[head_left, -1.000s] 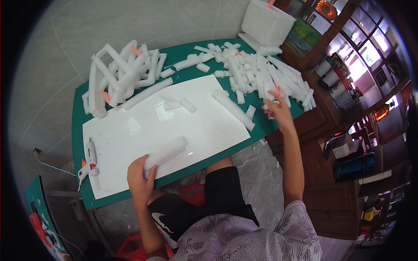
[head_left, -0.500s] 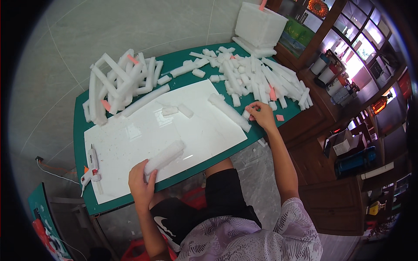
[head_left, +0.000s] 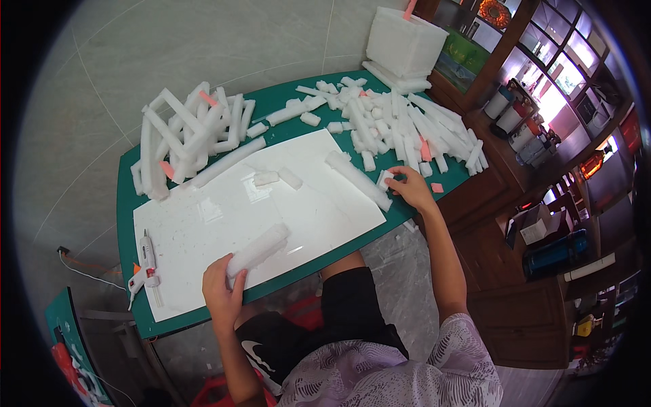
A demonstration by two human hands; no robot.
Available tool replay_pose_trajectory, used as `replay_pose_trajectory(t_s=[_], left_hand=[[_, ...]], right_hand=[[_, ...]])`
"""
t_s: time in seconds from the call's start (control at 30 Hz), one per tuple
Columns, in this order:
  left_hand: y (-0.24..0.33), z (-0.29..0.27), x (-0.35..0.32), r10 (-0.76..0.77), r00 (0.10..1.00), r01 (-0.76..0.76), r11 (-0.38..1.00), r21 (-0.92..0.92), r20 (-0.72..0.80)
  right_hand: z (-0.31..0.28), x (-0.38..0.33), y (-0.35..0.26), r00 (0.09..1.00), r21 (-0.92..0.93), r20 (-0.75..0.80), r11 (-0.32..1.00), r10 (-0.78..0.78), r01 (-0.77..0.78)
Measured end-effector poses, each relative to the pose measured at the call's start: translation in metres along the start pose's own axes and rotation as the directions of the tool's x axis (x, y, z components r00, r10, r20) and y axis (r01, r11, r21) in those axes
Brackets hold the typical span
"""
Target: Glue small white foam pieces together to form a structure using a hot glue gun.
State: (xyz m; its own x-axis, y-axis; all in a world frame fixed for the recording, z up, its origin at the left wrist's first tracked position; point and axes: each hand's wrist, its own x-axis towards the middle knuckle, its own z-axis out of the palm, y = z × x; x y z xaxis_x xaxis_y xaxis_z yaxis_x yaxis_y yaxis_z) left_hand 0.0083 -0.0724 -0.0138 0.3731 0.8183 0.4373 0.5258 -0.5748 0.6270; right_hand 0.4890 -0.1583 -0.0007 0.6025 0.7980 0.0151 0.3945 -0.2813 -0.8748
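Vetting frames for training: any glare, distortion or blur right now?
Head view: pale glare patches on the white sheet, and the window at right looks blown out; head view: the green table has bowed edges, with black fisheye vignetting around the picture; head view: left hand and right hand show no strong motion blur.
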Motion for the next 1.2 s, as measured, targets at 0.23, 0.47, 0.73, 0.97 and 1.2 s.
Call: replay_pose_trajectory(t_s=[0.23, 0.47, 0.73, 0.97, 1.2], left_hand=[[0.001, -0.002, -0.001, -0.015, 1.000, 0.015, 1.000, -0.006, -0.005], [0.001, 0.000, -0.001, -0.015, 1.000, 0.015, 1.000, -0.020, -0.004], [0.006, 0.006, 0.006, -0.003, 1.000, 0.003, 1.000, -0.015, -0.007], [-0.018, -0.002, -0.009, 0.050, 0.998, -0.048, 0.997, 0.057, -0.035], [-0.011, 0.001, 0.000, -0.034, 0.995, 0.028, 0.997, -0.069, -0.092]], right_hand=[[0.000, 0.001, -0.002, 0.981, -0.238, -0.009, 0.954, -0.191, 0.184], [0.006, -0.019, -0.009, 0.971, -0.233, 0.014, 0.944, -0.239, 0.235], [-0.004, -0.024, -0.027, 0.906, -0.075, -0.123, 0.914, -0.406, 0.399], [0.027, -0.032, -0.054, 0.909, -0.035, -0.058, 0.911, -0.413, 0.412], [0.104, -0.056, -0.067, 0.876, 0.081, 0.089, 0.880, -0.474, 0.468]])
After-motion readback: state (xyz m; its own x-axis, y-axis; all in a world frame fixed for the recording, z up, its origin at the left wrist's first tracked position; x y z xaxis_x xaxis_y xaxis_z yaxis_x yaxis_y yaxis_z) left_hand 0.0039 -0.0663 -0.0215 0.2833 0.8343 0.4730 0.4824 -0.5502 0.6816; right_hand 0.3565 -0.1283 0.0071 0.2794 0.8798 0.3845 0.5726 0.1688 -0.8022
